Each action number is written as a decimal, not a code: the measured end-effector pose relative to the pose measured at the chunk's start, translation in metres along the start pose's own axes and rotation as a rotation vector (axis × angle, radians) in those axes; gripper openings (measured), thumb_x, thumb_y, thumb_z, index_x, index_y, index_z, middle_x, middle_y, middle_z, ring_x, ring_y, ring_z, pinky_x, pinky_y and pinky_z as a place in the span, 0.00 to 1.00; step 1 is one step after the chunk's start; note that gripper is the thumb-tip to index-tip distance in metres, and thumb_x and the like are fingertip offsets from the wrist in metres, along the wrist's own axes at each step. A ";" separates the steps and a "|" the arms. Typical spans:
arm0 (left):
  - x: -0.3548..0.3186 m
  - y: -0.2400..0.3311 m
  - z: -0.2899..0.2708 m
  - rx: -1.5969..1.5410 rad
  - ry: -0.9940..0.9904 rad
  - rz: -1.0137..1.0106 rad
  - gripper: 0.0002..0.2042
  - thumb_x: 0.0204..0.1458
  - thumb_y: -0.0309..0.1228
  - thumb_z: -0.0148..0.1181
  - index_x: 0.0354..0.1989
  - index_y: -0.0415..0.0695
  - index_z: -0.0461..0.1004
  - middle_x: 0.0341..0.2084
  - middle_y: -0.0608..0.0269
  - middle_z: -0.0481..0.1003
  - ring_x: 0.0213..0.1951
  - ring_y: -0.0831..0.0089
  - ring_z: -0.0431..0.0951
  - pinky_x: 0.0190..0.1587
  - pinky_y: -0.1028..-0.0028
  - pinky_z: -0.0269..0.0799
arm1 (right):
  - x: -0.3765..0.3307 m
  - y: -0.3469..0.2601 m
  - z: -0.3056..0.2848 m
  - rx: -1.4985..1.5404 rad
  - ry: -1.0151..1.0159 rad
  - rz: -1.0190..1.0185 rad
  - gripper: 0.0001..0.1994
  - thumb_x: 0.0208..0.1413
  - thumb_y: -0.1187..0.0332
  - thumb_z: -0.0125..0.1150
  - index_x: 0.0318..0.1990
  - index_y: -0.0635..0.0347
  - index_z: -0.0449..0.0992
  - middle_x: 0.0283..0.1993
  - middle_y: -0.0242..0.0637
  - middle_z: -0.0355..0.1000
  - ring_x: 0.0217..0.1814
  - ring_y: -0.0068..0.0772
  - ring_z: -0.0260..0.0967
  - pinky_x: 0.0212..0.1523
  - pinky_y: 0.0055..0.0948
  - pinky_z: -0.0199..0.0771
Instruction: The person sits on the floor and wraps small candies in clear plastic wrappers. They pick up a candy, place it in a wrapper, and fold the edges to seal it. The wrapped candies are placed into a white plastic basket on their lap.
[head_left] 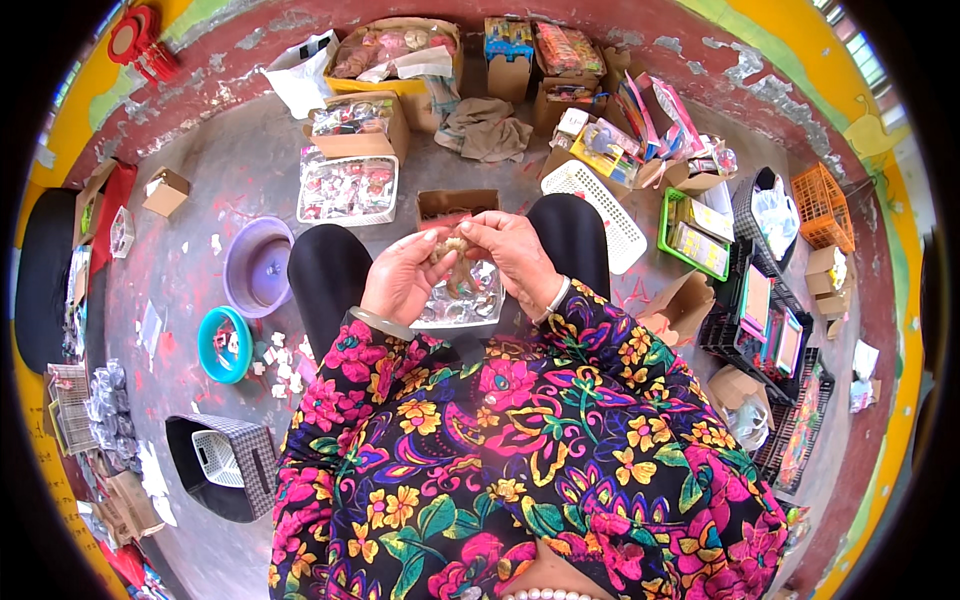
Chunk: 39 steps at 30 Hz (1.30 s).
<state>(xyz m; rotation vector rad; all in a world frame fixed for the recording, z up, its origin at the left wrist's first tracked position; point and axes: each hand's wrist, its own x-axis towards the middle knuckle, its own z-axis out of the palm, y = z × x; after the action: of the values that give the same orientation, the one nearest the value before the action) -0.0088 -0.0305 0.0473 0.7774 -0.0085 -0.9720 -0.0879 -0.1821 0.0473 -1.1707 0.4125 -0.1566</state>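
Both hands meet in front of me, between my knees. My left hand is closed, its thumb and fingertips pinching a small beige ruffled thing that looks like a hair band; I cannot be sure of its kind. From the other side my right hand grips its upper end, thumb against forefinger. Below them sits a white basket of small plastic-wrapped pieces, partly hidden by the hands. Just beyond the fingertips stands an open cardboard box with reddish contents.
Farther out are a white basket of packaged pieces and an empty-looking white crate. At left stand a purple basin and a turquoise basin. A green tray and black crates line the right. A cloth lies ahead.
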 end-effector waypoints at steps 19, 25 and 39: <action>-0.009 -0.003 0.003 -0.060 -0.034 0.114 0.08 0.55 0.23 0.49 0.39 0.30 0.68 0.38 0.54 0.72 0.40 0.70 0.75 0.46 0.77 0.72 | -0.013 0.004 0.010 0.169 0.021 -0.039 0.08 0.53 0.68 0.58 0.37 0.63 0.74 0.34 0.30 0.73 0.34 0.17 0.67 0.32 0.17 0.65; -0.013 -0.005 0.006 0.041 -0.013 0.152 0.09 0.55 0.24 0.48 0.39 0.30 0.69 0.37 0.54 0.73 0.40 0.70 0.75 0.45 0.77 0.73 | -0.014 0.003 0.010 0.137 -0.084 -0.021 0.08 0.51 0.70 0.60 0.37 0.62 0.74 0.31 0.28 0.71 0.33 0.16 0.65 0.32 0.15 0.64; -0.016 -0.002 0.015 0.095 -0.036 0.091 0.08 0.52 0.23 0.54 0.39 0.34 0.71 0.35 0.58 0.74 0.37 0.74 0.76 0.41 0.78 0.74 | -0.018 0.001 0.008 0.232 -0.040 -0.060 0.08 0.48 0.76 0.62 0.37 0.65 0.74 0.31 0.30 0.71 0.30 0.15 0.64 0.32 0.15 0.63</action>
<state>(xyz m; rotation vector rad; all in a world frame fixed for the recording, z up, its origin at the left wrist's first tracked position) -0.0245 -0.0279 0.0625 0.8395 -0.1210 -0.9041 -0.1008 -0.1686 0.0531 -0.9566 0.3152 -0.2267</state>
